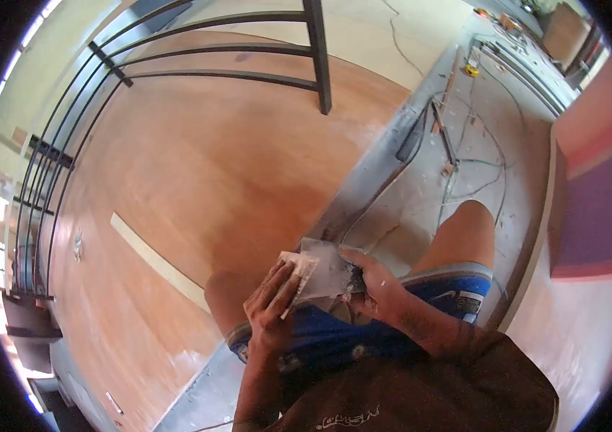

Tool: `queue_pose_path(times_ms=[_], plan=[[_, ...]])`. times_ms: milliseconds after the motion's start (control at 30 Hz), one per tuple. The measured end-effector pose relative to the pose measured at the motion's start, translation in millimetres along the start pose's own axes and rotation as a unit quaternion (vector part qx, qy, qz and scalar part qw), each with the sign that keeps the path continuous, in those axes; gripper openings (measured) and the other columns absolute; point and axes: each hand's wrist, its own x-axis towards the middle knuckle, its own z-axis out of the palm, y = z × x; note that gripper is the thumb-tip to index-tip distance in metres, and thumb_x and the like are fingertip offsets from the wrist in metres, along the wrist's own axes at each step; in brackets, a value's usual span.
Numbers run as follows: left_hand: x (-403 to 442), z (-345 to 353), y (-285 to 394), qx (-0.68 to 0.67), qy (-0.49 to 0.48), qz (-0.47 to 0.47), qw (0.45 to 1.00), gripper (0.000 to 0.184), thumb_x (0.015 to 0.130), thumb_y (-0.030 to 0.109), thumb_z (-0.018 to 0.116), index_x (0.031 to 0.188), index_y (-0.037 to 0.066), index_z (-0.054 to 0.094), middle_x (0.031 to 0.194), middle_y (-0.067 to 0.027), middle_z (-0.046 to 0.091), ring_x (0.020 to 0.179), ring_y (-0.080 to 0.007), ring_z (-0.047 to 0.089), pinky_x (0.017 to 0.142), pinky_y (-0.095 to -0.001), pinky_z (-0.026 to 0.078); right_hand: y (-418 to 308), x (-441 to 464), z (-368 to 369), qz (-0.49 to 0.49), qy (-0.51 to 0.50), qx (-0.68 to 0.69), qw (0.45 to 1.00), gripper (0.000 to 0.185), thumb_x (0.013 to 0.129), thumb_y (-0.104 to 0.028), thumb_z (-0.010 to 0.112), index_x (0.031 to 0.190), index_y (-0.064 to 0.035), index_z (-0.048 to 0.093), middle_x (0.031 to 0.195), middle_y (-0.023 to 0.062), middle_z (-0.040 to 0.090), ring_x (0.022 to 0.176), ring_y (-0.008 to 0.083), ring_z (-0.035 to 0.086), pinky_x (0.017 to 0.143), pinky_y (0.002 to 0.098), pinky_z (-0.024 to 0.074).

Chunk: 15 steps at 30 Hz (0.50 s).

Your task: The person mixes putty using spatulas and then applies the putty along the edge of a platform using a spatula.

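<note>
Over my lap, my left hand (271, 297) presses its fingers onto a pale folded sheet (306, 266), which may be sandpaper. That sheet lies against the left side of a translucent flat plate (329, 272) with a dark right edge. My right hand (378, 284) grips the plate by this edge, thumb on top. The fingers beneath the plate are mostly hidden.
I sit with bare knees apart on a grey ledge beside a brown wooden panel (248, 158). Black metal railings (226, 49) stand on it, and a pale strip (158, 259) lies there. Cables (475, 162) and a yellow tape measure (471, 70) are on the grey floor.
</note>
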Motion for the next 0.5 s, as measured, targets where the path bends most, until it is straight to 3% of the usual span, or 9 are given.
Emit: queue_pose_path(times_ms=[133, 167, 200, 233, 267, 300, 333, 433, 500], plan=[[-27.3, 6.1, -21.7, -0.083, -0.003, -0.078, 0.994, 0.025, 0.095, 0.011, 0.052, 0.113, 0.0, 0.066, 0.114, -0.0191, 0.068, 0.108, -0.0345, 0.067, 0.091, -0.0389, 0.054, -3.3, 3.6, -19.4, -0.08, -0.049, 0.062, 0.994, 0.025, 0.1, -0.03, 0.055, 0.111, -0.008, 0.06, 0.09, 0.0033, 0.068, 0.073, 0.02, 0.067, 0.065, 0.0257, 0.0548], [-29.0, 8.7, -18.9, -0.084, -0.006, -0.076, 0.994, 0.025, 0.095, 0.011, 0.052, 0.113, 0.0, 0.066, 0.114, -0.0191, 0.068, 0.108, -0.0345, 0.067, 0.091, -0.0389, 0.054, -1.7, 1.2, -20.8, -0.183, -0.038, -0.13, 0.974, 0.024, 0.099, -0.025, 0.055, 0.116, -0.008, 0.059, 0.099, 0.0055, 0.068, 0.079, 0.0223, 0.067, 0.069, 0.0288, 0.055], [-32.1, 12.3, -13.7, -0.185, 0.075, -0.253, 0.947, 0.028, 0.099, 0.015, 0.048, 0.119, -0.001, 0.061, 0.116, -0.0179, 0.066, 0.108, -0.0323, 0.066, 0.091, -0.0387, 0.053, 1.4, -1.6, -21.0, -0.277, -0.022, -0.316, 0.907, 0.025, 0.098, -0.02, 0.054, 0.12, -0.0079, 0.058, 0.108, 0.0076, 0.067, 0.085, 0.0245, 0.067, 0.072, 0.0319, 0.0553], [-33.6, 13.9, -10.1, -0.276, 0.152, -0.419, 0.851, 0.032, 0.103, 0.019, 0.045, 0.124, -0.002, 0.057, 0.117, -0.0168, 0.065, 0.107, -0.0301, 0.065, 0.091, -0.0384, 0.053, 2.6, -4.9, -20.2, -0.277, -0.017, -0.312, 0.909, 0.025, 0.098, -0.02, 0.054, 0.12, -0.0079, 0.058, 0.108, 0.0076, 0.067, 0.085, 0.0245, 0.067, 0.072, 0.0319, 0.0553], [-30.6, 12.0, -10.2, -0.278, 0.148, -0.422, 0.85, 0.032, 0.103, 0.019, 0.045, 0.124, -0.002, 0.057, 0.117, -0.0168, 0.065, 0.107, -0.0301, 0.065, 0.091, -0.0384, 0.053, 0.1, -11.0, -11.7, -0.435, -0.073, -0.518, 0.733, 0.033, 0.094, -0.019, 0.056, 0.126, -0.0125, 0.057, 0.117, 0.0093, 0.063, 0.094, 0.0277, 0.064, 0.078, 0.0369, 0.0545], [-24.9, 10.3, -11.5, -0.469, 0.087, -0.503, 0.721, 0.036, 0.104, 0.024, 0.043, 0.128, -0.002, 0.053, 0.119, -0.0157, 0.062, 0.107, -0.0282, 0.063, 0.091, -0.0386, 0.052, -1.7, -14.1, -7.4, -0.548, -0.124, -0.673, 0.482, 0.042, 0.09, -0.017, 0.058, 0.132, -0.017, 0.055, 0.126, 0.0111, 0.059, 0.102, 0.0308, 0.061, 0.083, 0.0418, 0.0538], [-18.8, 8.9, -10.9, -0.631, 0.025, -0.55, 0.547, 0.041, 0.106, 0.029, 0.042, 0.132, -0.002, 0.049, 0.12, -0.0147, 0.06, 0.107, -0.0263, 0.061, 0.091, -0.0388, 0.051, 1.6, -16.2, -9.3, -0.52, -0.159, -0.744, 0.388, 0.058, 0.083, -0.019, 0.06, 0.139, -0.0305, 0.051, 0.137, 0.0122, 0.05, 0.115, 0.0363, 0.053, 0.094, 0.0493, 0.0486], [-0.2, 10.4, 7.3, -0.655, 0.029, -0.553, 0.514, 0.043, 0.105, 0.033, 0.043, 0.134, 0.001, 0.048, 0.123, -0.0141, 0.059, 0.11, -0.0263, 0.06, 0.093, -0.0382, 0.05, 10.5, -2.4, -20.0, -0.525, -0.125, -0.793, 0.283, 0.055, 0.084, -0.023, 0.059, 0.136, -0.0374, 0.052, 0.135, 0.0106, 0.053, 0.116, 0.037, 0.053, 0.096, 0.0495, 0.0478], [-6.4, 19.5, -3.7, -0.612, 0.04, -0.552, 0.566, 0.044, 0.105, 0.034, 0.044, 0.134, 0.001, 0.049, 0.123, -0.0118, 0.06, 0.11, -0.0242, 0.06, 0.095, -0.0352, 0.048, 8.0, 11.2, -35.8, -0.514, -0.078, -0.802, 0.294, 0.054, 0.083, -0.023, 0.063, 0.135, -0.0344, 0.053, 0.138, 0.0089, 0.05, 0.119, 0.0333, 0.05, 0.096, 0.0479, 0.0477]])
